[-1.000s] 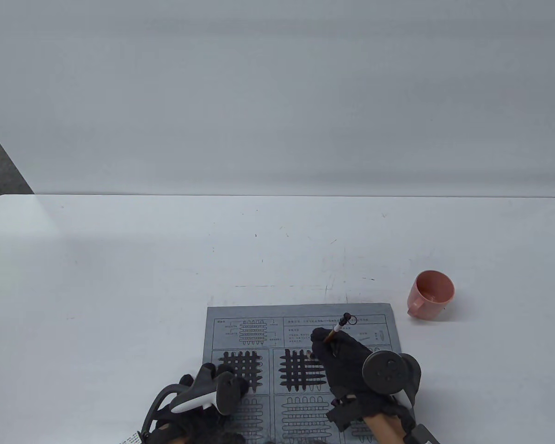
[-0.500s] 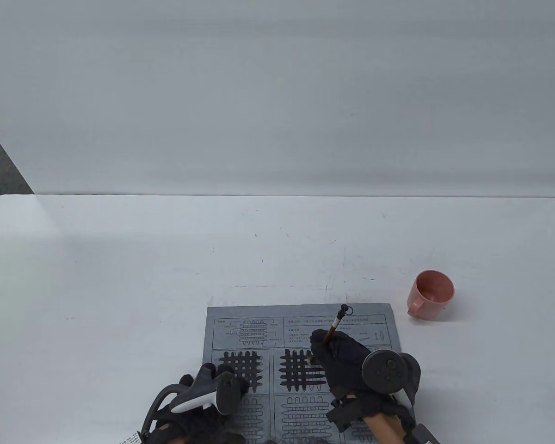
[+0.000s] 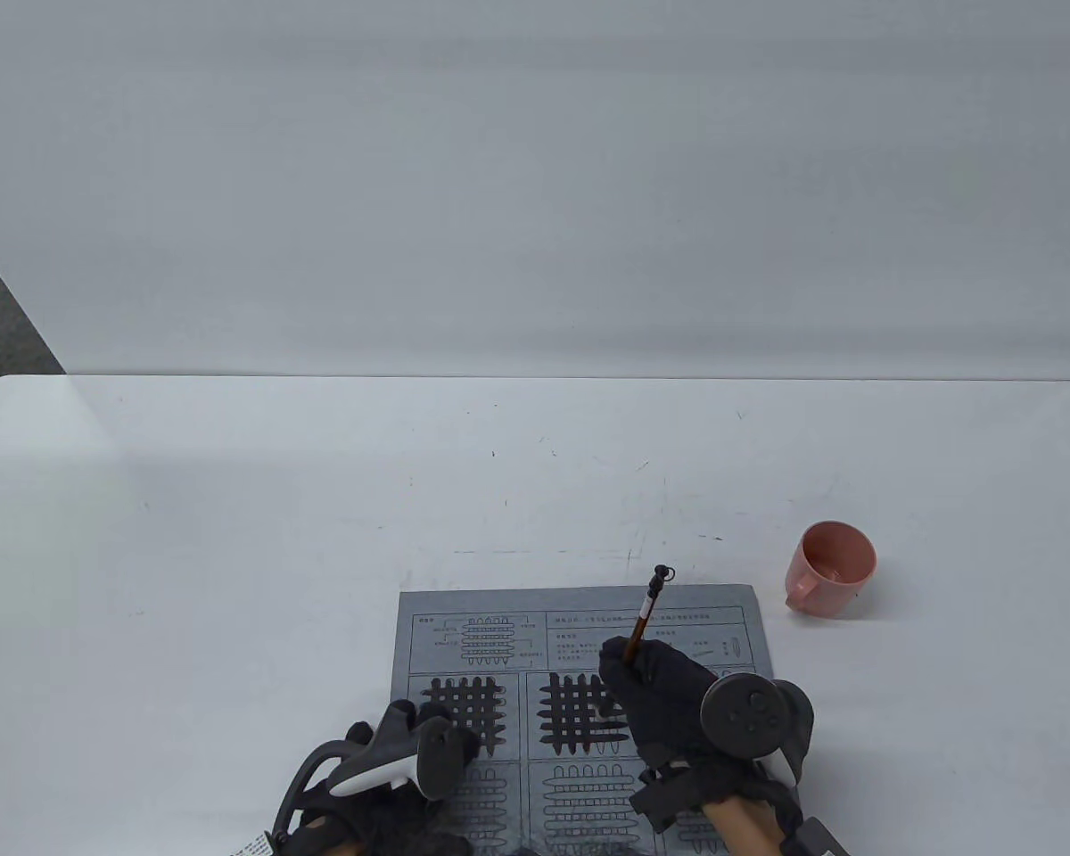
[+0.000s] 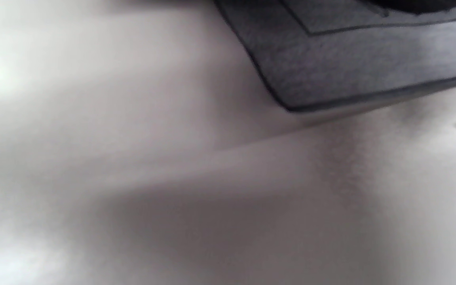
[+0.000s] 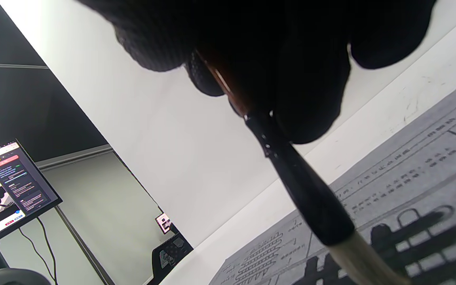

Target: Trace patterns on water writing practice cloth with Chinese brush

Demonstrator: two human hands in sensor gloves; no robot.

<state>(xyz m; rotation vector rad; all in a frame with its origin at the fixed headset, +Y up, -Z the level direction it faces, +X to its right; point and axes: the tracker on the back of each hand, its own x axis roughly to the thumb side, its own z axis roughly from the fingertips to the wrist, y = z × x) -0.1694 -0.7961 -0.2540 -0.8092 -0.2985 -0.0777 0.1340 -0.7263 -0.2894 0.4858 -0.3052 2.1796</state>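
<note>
The brush (image 3: 642, 621) is pinched low on its shaft by the gloved fingers (image 5: 311, 99) of the right hand (image 3: 669, 695), and over the last second its looped top has been swung from a lean toward the right to a steeper stand, pointing past the far edge of the cloth (image 3: 580, 624). The tuft is thereby kept on the right side of the second grid (image 3: 580, 709), so a downward stroke is judged under way. The cloth's near left part is pressed flat by the left hand (image 3: 392, 758), fingers spread, while the pink cup (image 3: 834, 568) stands well apart.
</note>
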